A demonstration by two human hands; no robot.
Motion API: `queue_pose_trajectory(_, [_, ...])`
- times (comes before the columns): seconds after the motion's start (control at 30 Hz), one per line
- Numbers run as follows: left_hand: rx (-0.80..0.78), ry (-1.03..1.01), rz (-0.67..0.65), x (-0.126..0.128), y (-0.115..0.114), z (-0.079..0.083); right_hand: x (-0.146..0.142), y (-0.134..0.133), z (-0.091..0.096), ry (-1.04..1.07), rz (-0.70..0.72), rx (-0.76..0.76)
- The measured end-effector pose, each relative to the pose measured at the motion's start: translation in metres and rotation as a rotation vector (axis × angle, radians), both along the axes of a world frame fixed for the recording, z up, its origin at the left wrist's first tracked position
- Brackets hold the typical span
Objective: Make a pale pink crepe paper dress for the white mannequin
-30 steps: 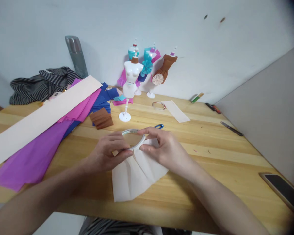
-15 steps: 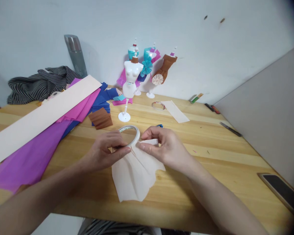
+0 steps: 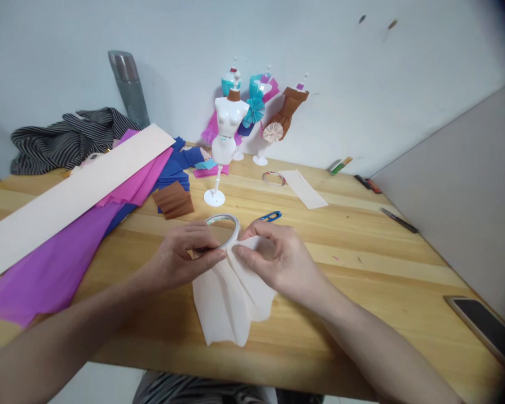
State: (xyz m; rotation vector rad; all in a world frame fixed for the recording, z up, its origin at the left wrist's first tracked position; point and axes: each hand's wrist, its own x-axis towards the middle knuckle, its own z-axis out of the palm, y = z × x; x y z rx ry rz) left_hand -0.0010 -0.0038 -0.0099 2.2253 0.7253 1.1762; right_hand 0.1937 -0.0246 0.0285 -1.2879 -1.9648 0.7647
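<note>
My left hand (image 3: pixel 193 249) is closed by the lower edge of a roll of tape (image 3: pixel 237 227), its thumb and fingers pinching the tape and the gathered top of a cream crepe paper piece (image 3: pixel 225 306). The paper hangs down in loose folds with a wavy lower edge. On the other side, my right hand (image 3: pixel 280 255) pinches the upper edge of the same paper between thumb and forefinger, close to the tape. Blue thread snips (image 3: pixel 271 216) lie just behind my right hand, partly hidden. A bare white mini mannequin (image 3: pixel 227 126) with a brown neck band stands beyond the tape.
Several dressed mannequins (image 3: pixel 288 109) stand against the wall. At left lie a long cream strip (image 3: pixel 79 196), purple paper (image 3: pixel 59 275), brown pieces (image 3: pixel 174 201) and a striped cloth (image 3: pixel 76 137). Another tape ring (image 3: pixel 273 179), a cream strip (image 3: pixel 305 189), a knife (image 3: pixel 399 220) and a phone (image 3: pixel 482 325) are at right.
My right hand has brought the paper's upper edge in against the tape, and a new fold shows. The paper's right side has drawn inward. More of the blue snips shows now.
</note>
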Motion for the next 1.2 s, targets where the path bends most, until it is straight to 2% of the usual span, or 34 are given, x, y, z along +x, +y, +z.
queue_pose_trajectory(0.17, [0.011,0.013,-0.027,-0.001,0.001,-0.001,0.0,0.001,-0.005,0.047,0.084,-0.015])
queue_pose_trajectory(0.47, [0.012,0.016,-0.042,-0.002,0.001,-0.003,0.001,0.005,-0.008,0.093,0.002,-0.128])
queue_pose_trajectory(0.73, [0.036,0.019,-0.073,0.0,0.003,-0.001,0.001,0.009,-0.007,0.115,0.018,-0.164])
queue_pose_trajectory(0.83, [0.032,0.017,-0.111,-0.001,0.002,-0.002,0.001,0.011,-0.007,0.136,0.006,-0.236])
queue_pose_trajectory(0.93, [0.025,0.031,-0.168,-0.001,0.001,-0.004,0.001,0.015,-0.009,0.199,-0.007,-0.382])
queue_pose_trajectory(1.03, [-0.009,0.059,-0.181,-0.002,0.002,-0.006,0.001,0.019,-0.015,0.258,-0.018,-0.451])
queue_pose_trajectory(1.2, [-0.171,-0.004,-0.137,-0.004,0.005,-0.009,0.008,0.022,-0.014,0.264,0.025,-0.419])
